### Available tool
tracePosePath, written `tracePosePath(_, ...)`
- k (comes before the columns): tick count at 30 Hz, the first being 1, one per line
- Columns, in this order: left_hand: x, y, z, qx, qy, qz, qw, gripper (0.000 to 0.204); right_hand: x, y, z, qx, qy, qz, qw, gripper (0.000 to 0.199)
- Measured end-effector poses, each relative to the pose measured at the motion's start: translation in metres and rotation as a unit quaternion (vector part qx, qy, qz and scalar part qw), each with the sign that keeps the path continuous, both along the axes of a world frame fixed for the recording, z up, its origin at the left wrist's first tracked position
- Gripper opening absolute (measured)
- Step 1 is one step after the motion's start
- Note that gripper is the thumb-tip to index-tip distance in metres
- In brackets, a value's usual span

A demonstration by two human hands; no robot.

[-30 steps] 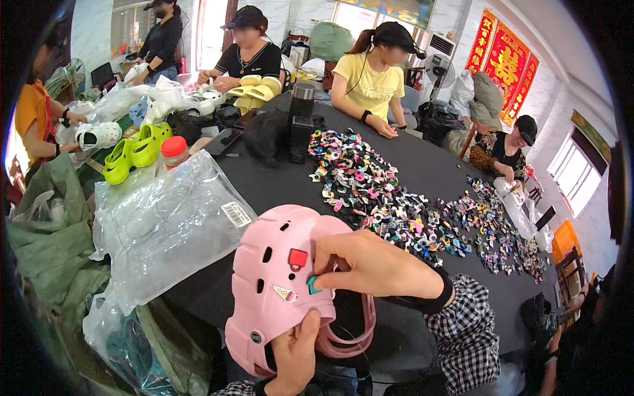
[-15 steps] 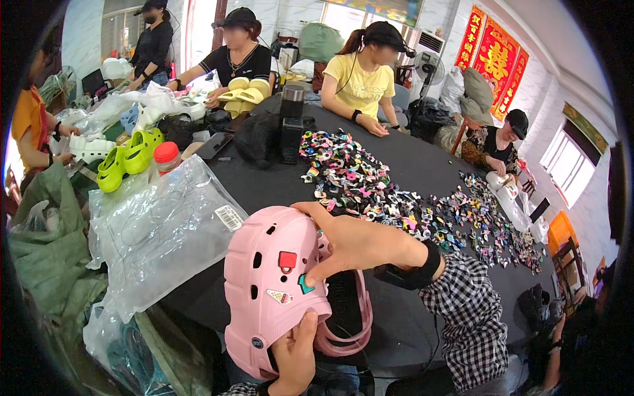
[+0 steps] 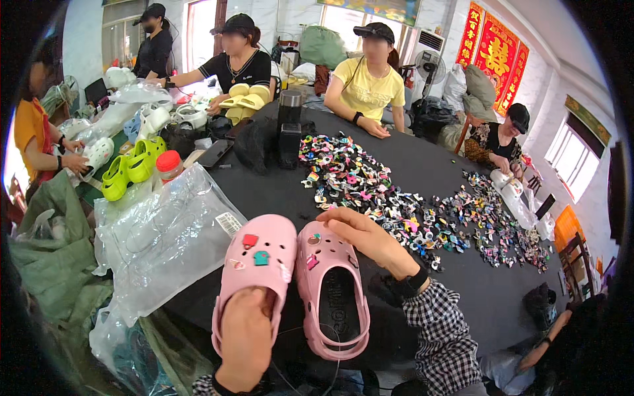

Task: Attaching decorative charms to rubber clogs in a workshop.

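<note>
Two pink clogs stand side by side on the black tabletop in front of me. My left hand reaches into the foot opening of the left clog and holds it from inside; its fingertips are hidden. Small charms sit on that clog's upper, among them a red bag charm and a green charm. Over the toe of the right clog lies my right hand, open, its fingers stretched out. That clog also carries a few charms, with its dark insole showing.
A wide heap of colourful charms spreads beyond my right hand. Clear plastic bags lie at the left, near lime-green clogs and a red-lidded jar. A dark bottle stands farther back. Several co-workers sit or stand around the table.
The left clog has been lowered from its tilted, raised position and turned toe-away beside the other. My left hand has gone inside it; my right hand has left its charm for the right clog's toe.
</note>
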State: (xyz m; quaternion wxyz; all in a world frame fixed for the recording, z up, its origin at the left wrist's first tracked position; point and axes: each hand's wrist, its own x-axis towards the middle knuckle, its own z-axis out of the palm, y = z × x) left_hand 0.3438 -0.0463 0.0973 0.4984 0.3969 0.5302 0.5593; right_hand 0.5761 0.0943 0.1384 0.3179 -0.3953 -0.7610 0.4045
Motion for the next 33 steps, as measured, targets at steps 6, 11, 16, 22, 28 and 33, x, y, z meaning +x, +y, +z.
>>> tracePosePath(6, 0.007, -0.017, 0.038, 0.030, -0.373, -0.086, 0.924, 0.053, 0.027, 0.008, -0.018, -0.155, 0.172, 0.008, 0.973, 0.042)
tracePosePath(11, 0.013, -0.056, 0.049, 0.164, -0.273, -0.045, 0.947, 0.045, 0.017, 0.005, -0.001, -0.117, 0.163, 0.027, 0.979, 0.026)
tracePosePath(16, 0.035, -0.042, 0.062, 0.123, -0.250, -0.186, 0.942, 0.048, 0.015, -0.004, 0.007, -0.142, 0.193, 0.042, 0.970, 0.017)
tracePosePath(22, 0.072, -0.025, 0.039, 0.026, -0.401, -0.186, 0.897, 0.052, 0.016, -0.002, -0.001, -0.097, 0.118, 0.056, 0.987, 0.014)
tracePosePath(28, 0.091, -0.003, 0.026, -0.016, -0.421, -0.202, 0.884, 0.063, 0.019, 0.002, -0.009, -0.106, 0.111, 0.049, 0.987, 0.017)
tracePosePath(33, 0.103, 0.020, 0.019, -0.034, -0.452, -0.196, 0.869, 0.061, 0.019, 0.002, -0.010, -0.067, 0.093, 0.062, 0.991, 0.015)
